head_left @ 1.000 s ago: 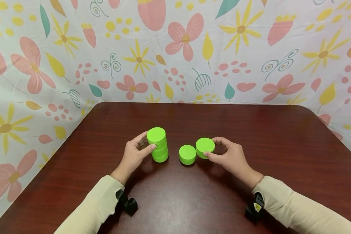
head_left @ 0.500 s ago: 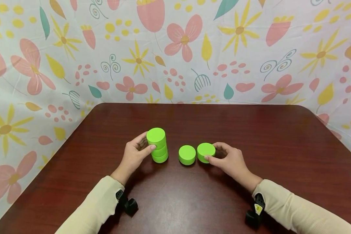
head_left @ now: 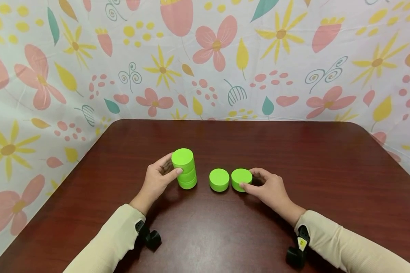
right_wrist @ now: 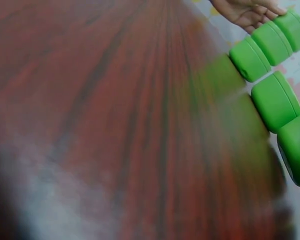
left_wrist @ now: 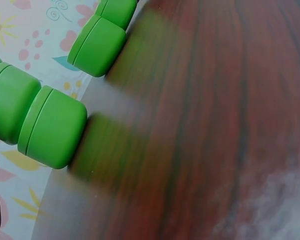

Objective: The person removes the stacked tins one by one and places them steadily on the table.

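Observation:
Three round green lidded jars (head_left: 188, 176) stand stacked in a column left of the middle of the table. My left hand (head_left: 157, 182) grips this stack from the left, its thumb across the front around the middle jar. To the right, a single green jar (head_left: 219, 180) sits on the table, untouched by either hand. Just beside it is another green jar (head_left: 240, 179), which my right hand (head_left: 268, 187) pinches between thumb and fingers from the right. The left wrist view catches the stack's bottom jar (left_wrist: 55, 127), and the single jar (right_wrist: 275, 102) shows in the right wrist view.
The dark reddish-brown wooden table (head_left: 205, 227) reaches back to a flower-printed white cloth (head_left: 205, 57), which also hangs along the left side. Each wrist carries a small black camera, the left camera (head_left: 152, 240) and the right camera (head_left: 295, 257) both low over the table.
My right hand has lowered its green jar and shifted it slightly right, from above and against the single jar's edge to level beside it. The left hand and the stack stay put.

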